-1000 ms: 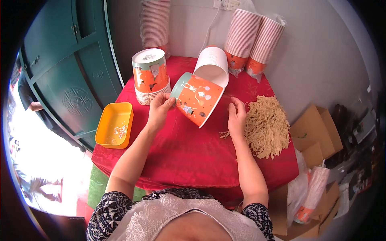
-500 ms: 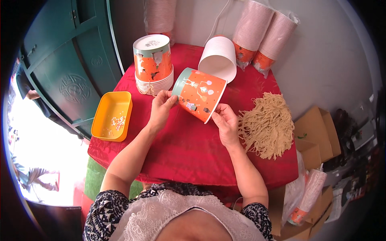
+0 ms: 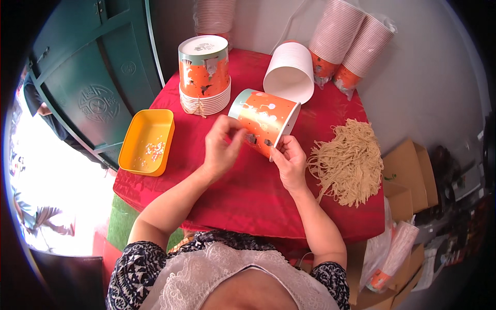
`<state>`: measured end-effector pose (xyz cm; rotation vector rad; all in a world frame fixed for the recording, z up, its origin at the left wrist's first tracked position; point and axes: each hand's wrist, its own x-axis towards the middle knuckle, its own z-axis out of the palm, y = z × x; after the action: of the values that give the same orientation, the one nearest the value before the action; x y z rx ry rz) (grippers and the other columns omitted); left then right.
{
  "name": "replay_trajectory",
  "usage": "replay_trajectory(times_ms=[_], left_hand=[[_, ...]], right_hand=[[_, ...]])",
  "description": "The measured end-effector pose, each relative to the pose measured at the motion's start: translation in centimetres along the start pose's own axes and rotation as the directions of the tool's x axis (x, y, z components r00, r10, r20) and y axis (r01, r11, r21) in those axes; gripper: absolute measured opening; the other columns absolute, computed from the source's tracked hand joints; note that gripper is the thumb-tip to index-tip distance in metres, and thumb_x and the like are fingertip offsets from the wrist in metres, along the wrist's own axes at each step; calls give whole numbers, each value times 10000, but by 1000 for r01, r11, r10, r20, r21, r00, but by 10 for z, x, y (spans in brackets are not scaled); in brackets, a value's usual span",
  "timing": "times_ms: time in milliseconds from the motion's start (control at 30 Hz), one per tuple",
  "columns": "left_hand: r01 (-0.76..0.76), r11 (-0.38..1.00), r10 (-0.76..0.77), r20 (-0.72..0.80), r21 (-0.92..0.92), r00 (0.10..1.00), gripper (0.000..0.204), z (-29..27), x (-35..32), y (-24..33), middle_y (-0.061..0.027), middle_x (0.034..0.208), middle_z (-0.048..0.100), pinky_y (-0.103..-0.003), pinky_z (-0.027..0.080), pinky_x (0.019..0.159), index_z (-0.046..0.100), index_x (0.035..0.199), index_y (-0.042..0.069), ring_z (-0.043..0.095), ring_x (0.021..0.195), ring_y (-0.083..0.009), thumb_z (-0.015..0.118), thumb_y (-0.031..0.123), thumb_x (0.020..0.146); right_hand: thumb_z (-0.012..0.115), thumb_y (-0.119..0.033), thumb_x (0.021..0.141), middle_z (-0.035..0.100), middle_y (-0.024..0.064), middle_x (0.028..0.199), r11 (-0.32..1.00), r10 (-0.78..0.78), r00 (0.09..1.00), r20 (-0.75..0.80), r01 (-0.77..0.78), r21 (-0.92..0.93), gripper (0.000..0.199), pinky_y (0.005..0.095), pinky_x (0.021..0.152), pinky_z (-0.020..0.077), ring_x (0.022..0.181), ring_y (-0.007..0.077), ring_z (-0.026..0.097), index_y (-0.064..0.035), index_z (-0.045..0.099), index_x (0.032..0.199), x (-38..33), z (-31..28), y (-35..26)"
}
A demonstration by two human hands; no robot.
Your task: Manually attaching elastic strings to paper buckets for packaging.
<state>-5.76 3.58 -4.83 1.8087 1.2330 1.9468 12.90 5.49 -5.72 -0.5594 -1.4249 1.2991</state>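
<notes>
An orange paper bucket (image 3: 263, 118) with a pale green base band and skeleton print is tilted above the table, its white rim toward the right. My right hand (image 3: 290, 160) grips that rim from below, thumb on the printed side. Beside the bucket's lower left side my left hand (image 3: 223, 147) has its fingers bent and its thumb apart from them, holding nothing I can see; whether a fingertip touches the bucket is unclear. To the right lies a heap of tan strings (image 3: 351, 165). A yellow tray (image 3: 169, 147) with small white and pink bits stands on the left.
Upside-down nested buckets (image 3: 204, 77) stand at the back left of the red-covered table (image 3: 248, 206). A white-mouthed bucket stack (image 3: 289, 77) lies behind the held one. Wrapped stacks (image 3: 336, 39) lean by the wall. Cardboard boxes (image 3: 411, 175) sit off the right edge, a green door (image 3: 98, 88) at left.
My left hand has come off the bucket's base and shifted right and slightly down along its side. The bucket has turned a little in my right hand. The whole view has shifted slightly.
</notes>
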Motion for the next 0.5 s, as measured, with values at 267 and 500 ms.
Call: replay_trajectory(times_ms=[267,500], left_hand=[[-41,999,47,181,-36,982,198,12,-15,15,-94,890,606,-301,512,709,593,921,8,631,818,-224,679,-94,775],[-29,1000,29,178,-2,984,188,15,-17,16,-97,886,599,-306,509,693,592,908,5,630,813,-237,687,-79,770]], right_hand=[[597,-17,912,528,-43,912,998,35,999,25,-37,58,132,190,687,395,774,24,467,-22,544,1033,-5,7,1],[601,6,890,518,-51,881,1000,29,999,17,-29,-7,125,179,664,378,757,18,453,-34,558,1000,-6,10,2]])
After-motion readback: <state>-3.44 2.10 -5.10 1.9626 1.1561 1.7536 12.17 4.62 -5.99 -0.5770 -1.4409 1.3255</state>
